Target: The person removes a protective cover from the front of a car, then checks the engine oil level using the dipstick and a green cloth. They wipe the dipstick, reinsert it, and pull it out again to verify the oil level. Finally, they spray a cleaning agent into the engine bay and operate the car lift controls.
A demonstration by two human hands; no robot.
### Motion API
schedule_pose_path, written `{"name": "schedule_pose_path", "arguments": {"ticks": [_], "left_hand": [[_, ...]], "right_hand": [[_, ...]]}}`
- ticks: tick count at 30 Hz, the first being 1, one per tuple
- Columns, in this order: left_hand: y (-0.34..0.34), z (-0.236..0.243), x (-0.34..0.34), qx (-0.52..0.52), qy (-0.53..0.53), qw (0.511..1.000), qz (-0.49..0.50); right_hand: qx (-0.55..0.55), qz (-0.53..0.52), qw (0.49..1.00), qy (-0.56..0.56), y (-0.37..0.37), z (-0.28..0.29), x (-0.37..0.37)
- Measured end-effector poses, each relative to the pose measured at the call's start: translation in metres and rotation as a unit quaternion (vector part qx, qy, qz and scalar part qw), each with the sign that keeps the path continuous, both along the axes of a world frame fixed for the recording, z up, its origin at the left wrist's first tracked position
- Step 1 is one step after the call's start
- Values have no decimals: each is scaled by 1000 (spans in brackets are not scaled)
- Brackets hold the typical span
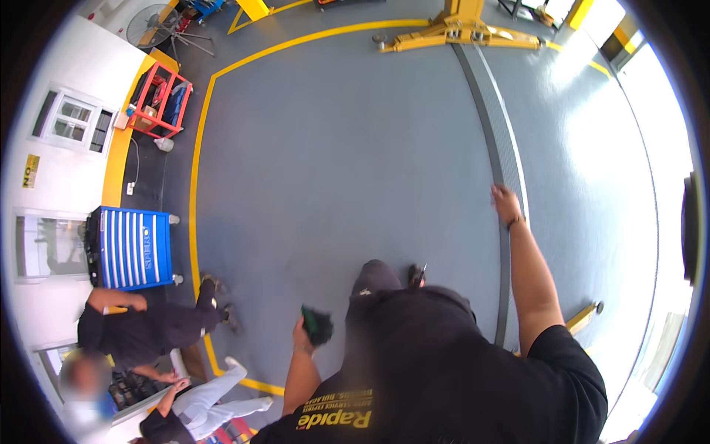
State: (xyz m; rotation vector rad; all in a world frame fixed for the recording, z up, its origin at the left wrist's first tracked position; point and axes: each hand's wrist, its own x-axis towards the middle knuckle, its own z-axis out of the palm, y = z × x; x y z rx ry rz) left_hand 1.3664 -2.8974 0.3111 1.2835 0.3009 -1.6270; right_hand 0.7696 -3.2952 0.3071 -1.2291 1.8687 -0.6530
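My left hand, low in the middle of the view, is closed around a dark green and black bundle. It looks soft, but its exact kind cannot be made out. Out to the right, my right hand hangs over the floor beside a long grated strip. Its fingers are loosely bent and somewhat apart, with nothing seen in them. A dark band circles that wrist. Both hands are well away from any equipment.
A yellow lift base stands far ahead. At the left are a blue drawer cabinet on casters and a red cart. Two other people are at the lower left, one in dark trousers. A yellow lift arm lies right.
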Motion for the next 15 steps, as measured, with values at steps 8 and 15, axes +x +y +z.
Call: {"name": "schedule_pose_path", "arguments": {"ticks": [8, 15], "left_hand": [[-126, -19, 14, 221, -79, 963, 133], [-463, -79, 98, 90, -188, 977, -36]], "right_hand": [[-146, 191, 955, 171, -346, 101, 98], [303, 497, 774, 248, -260, -148, 80]]}}
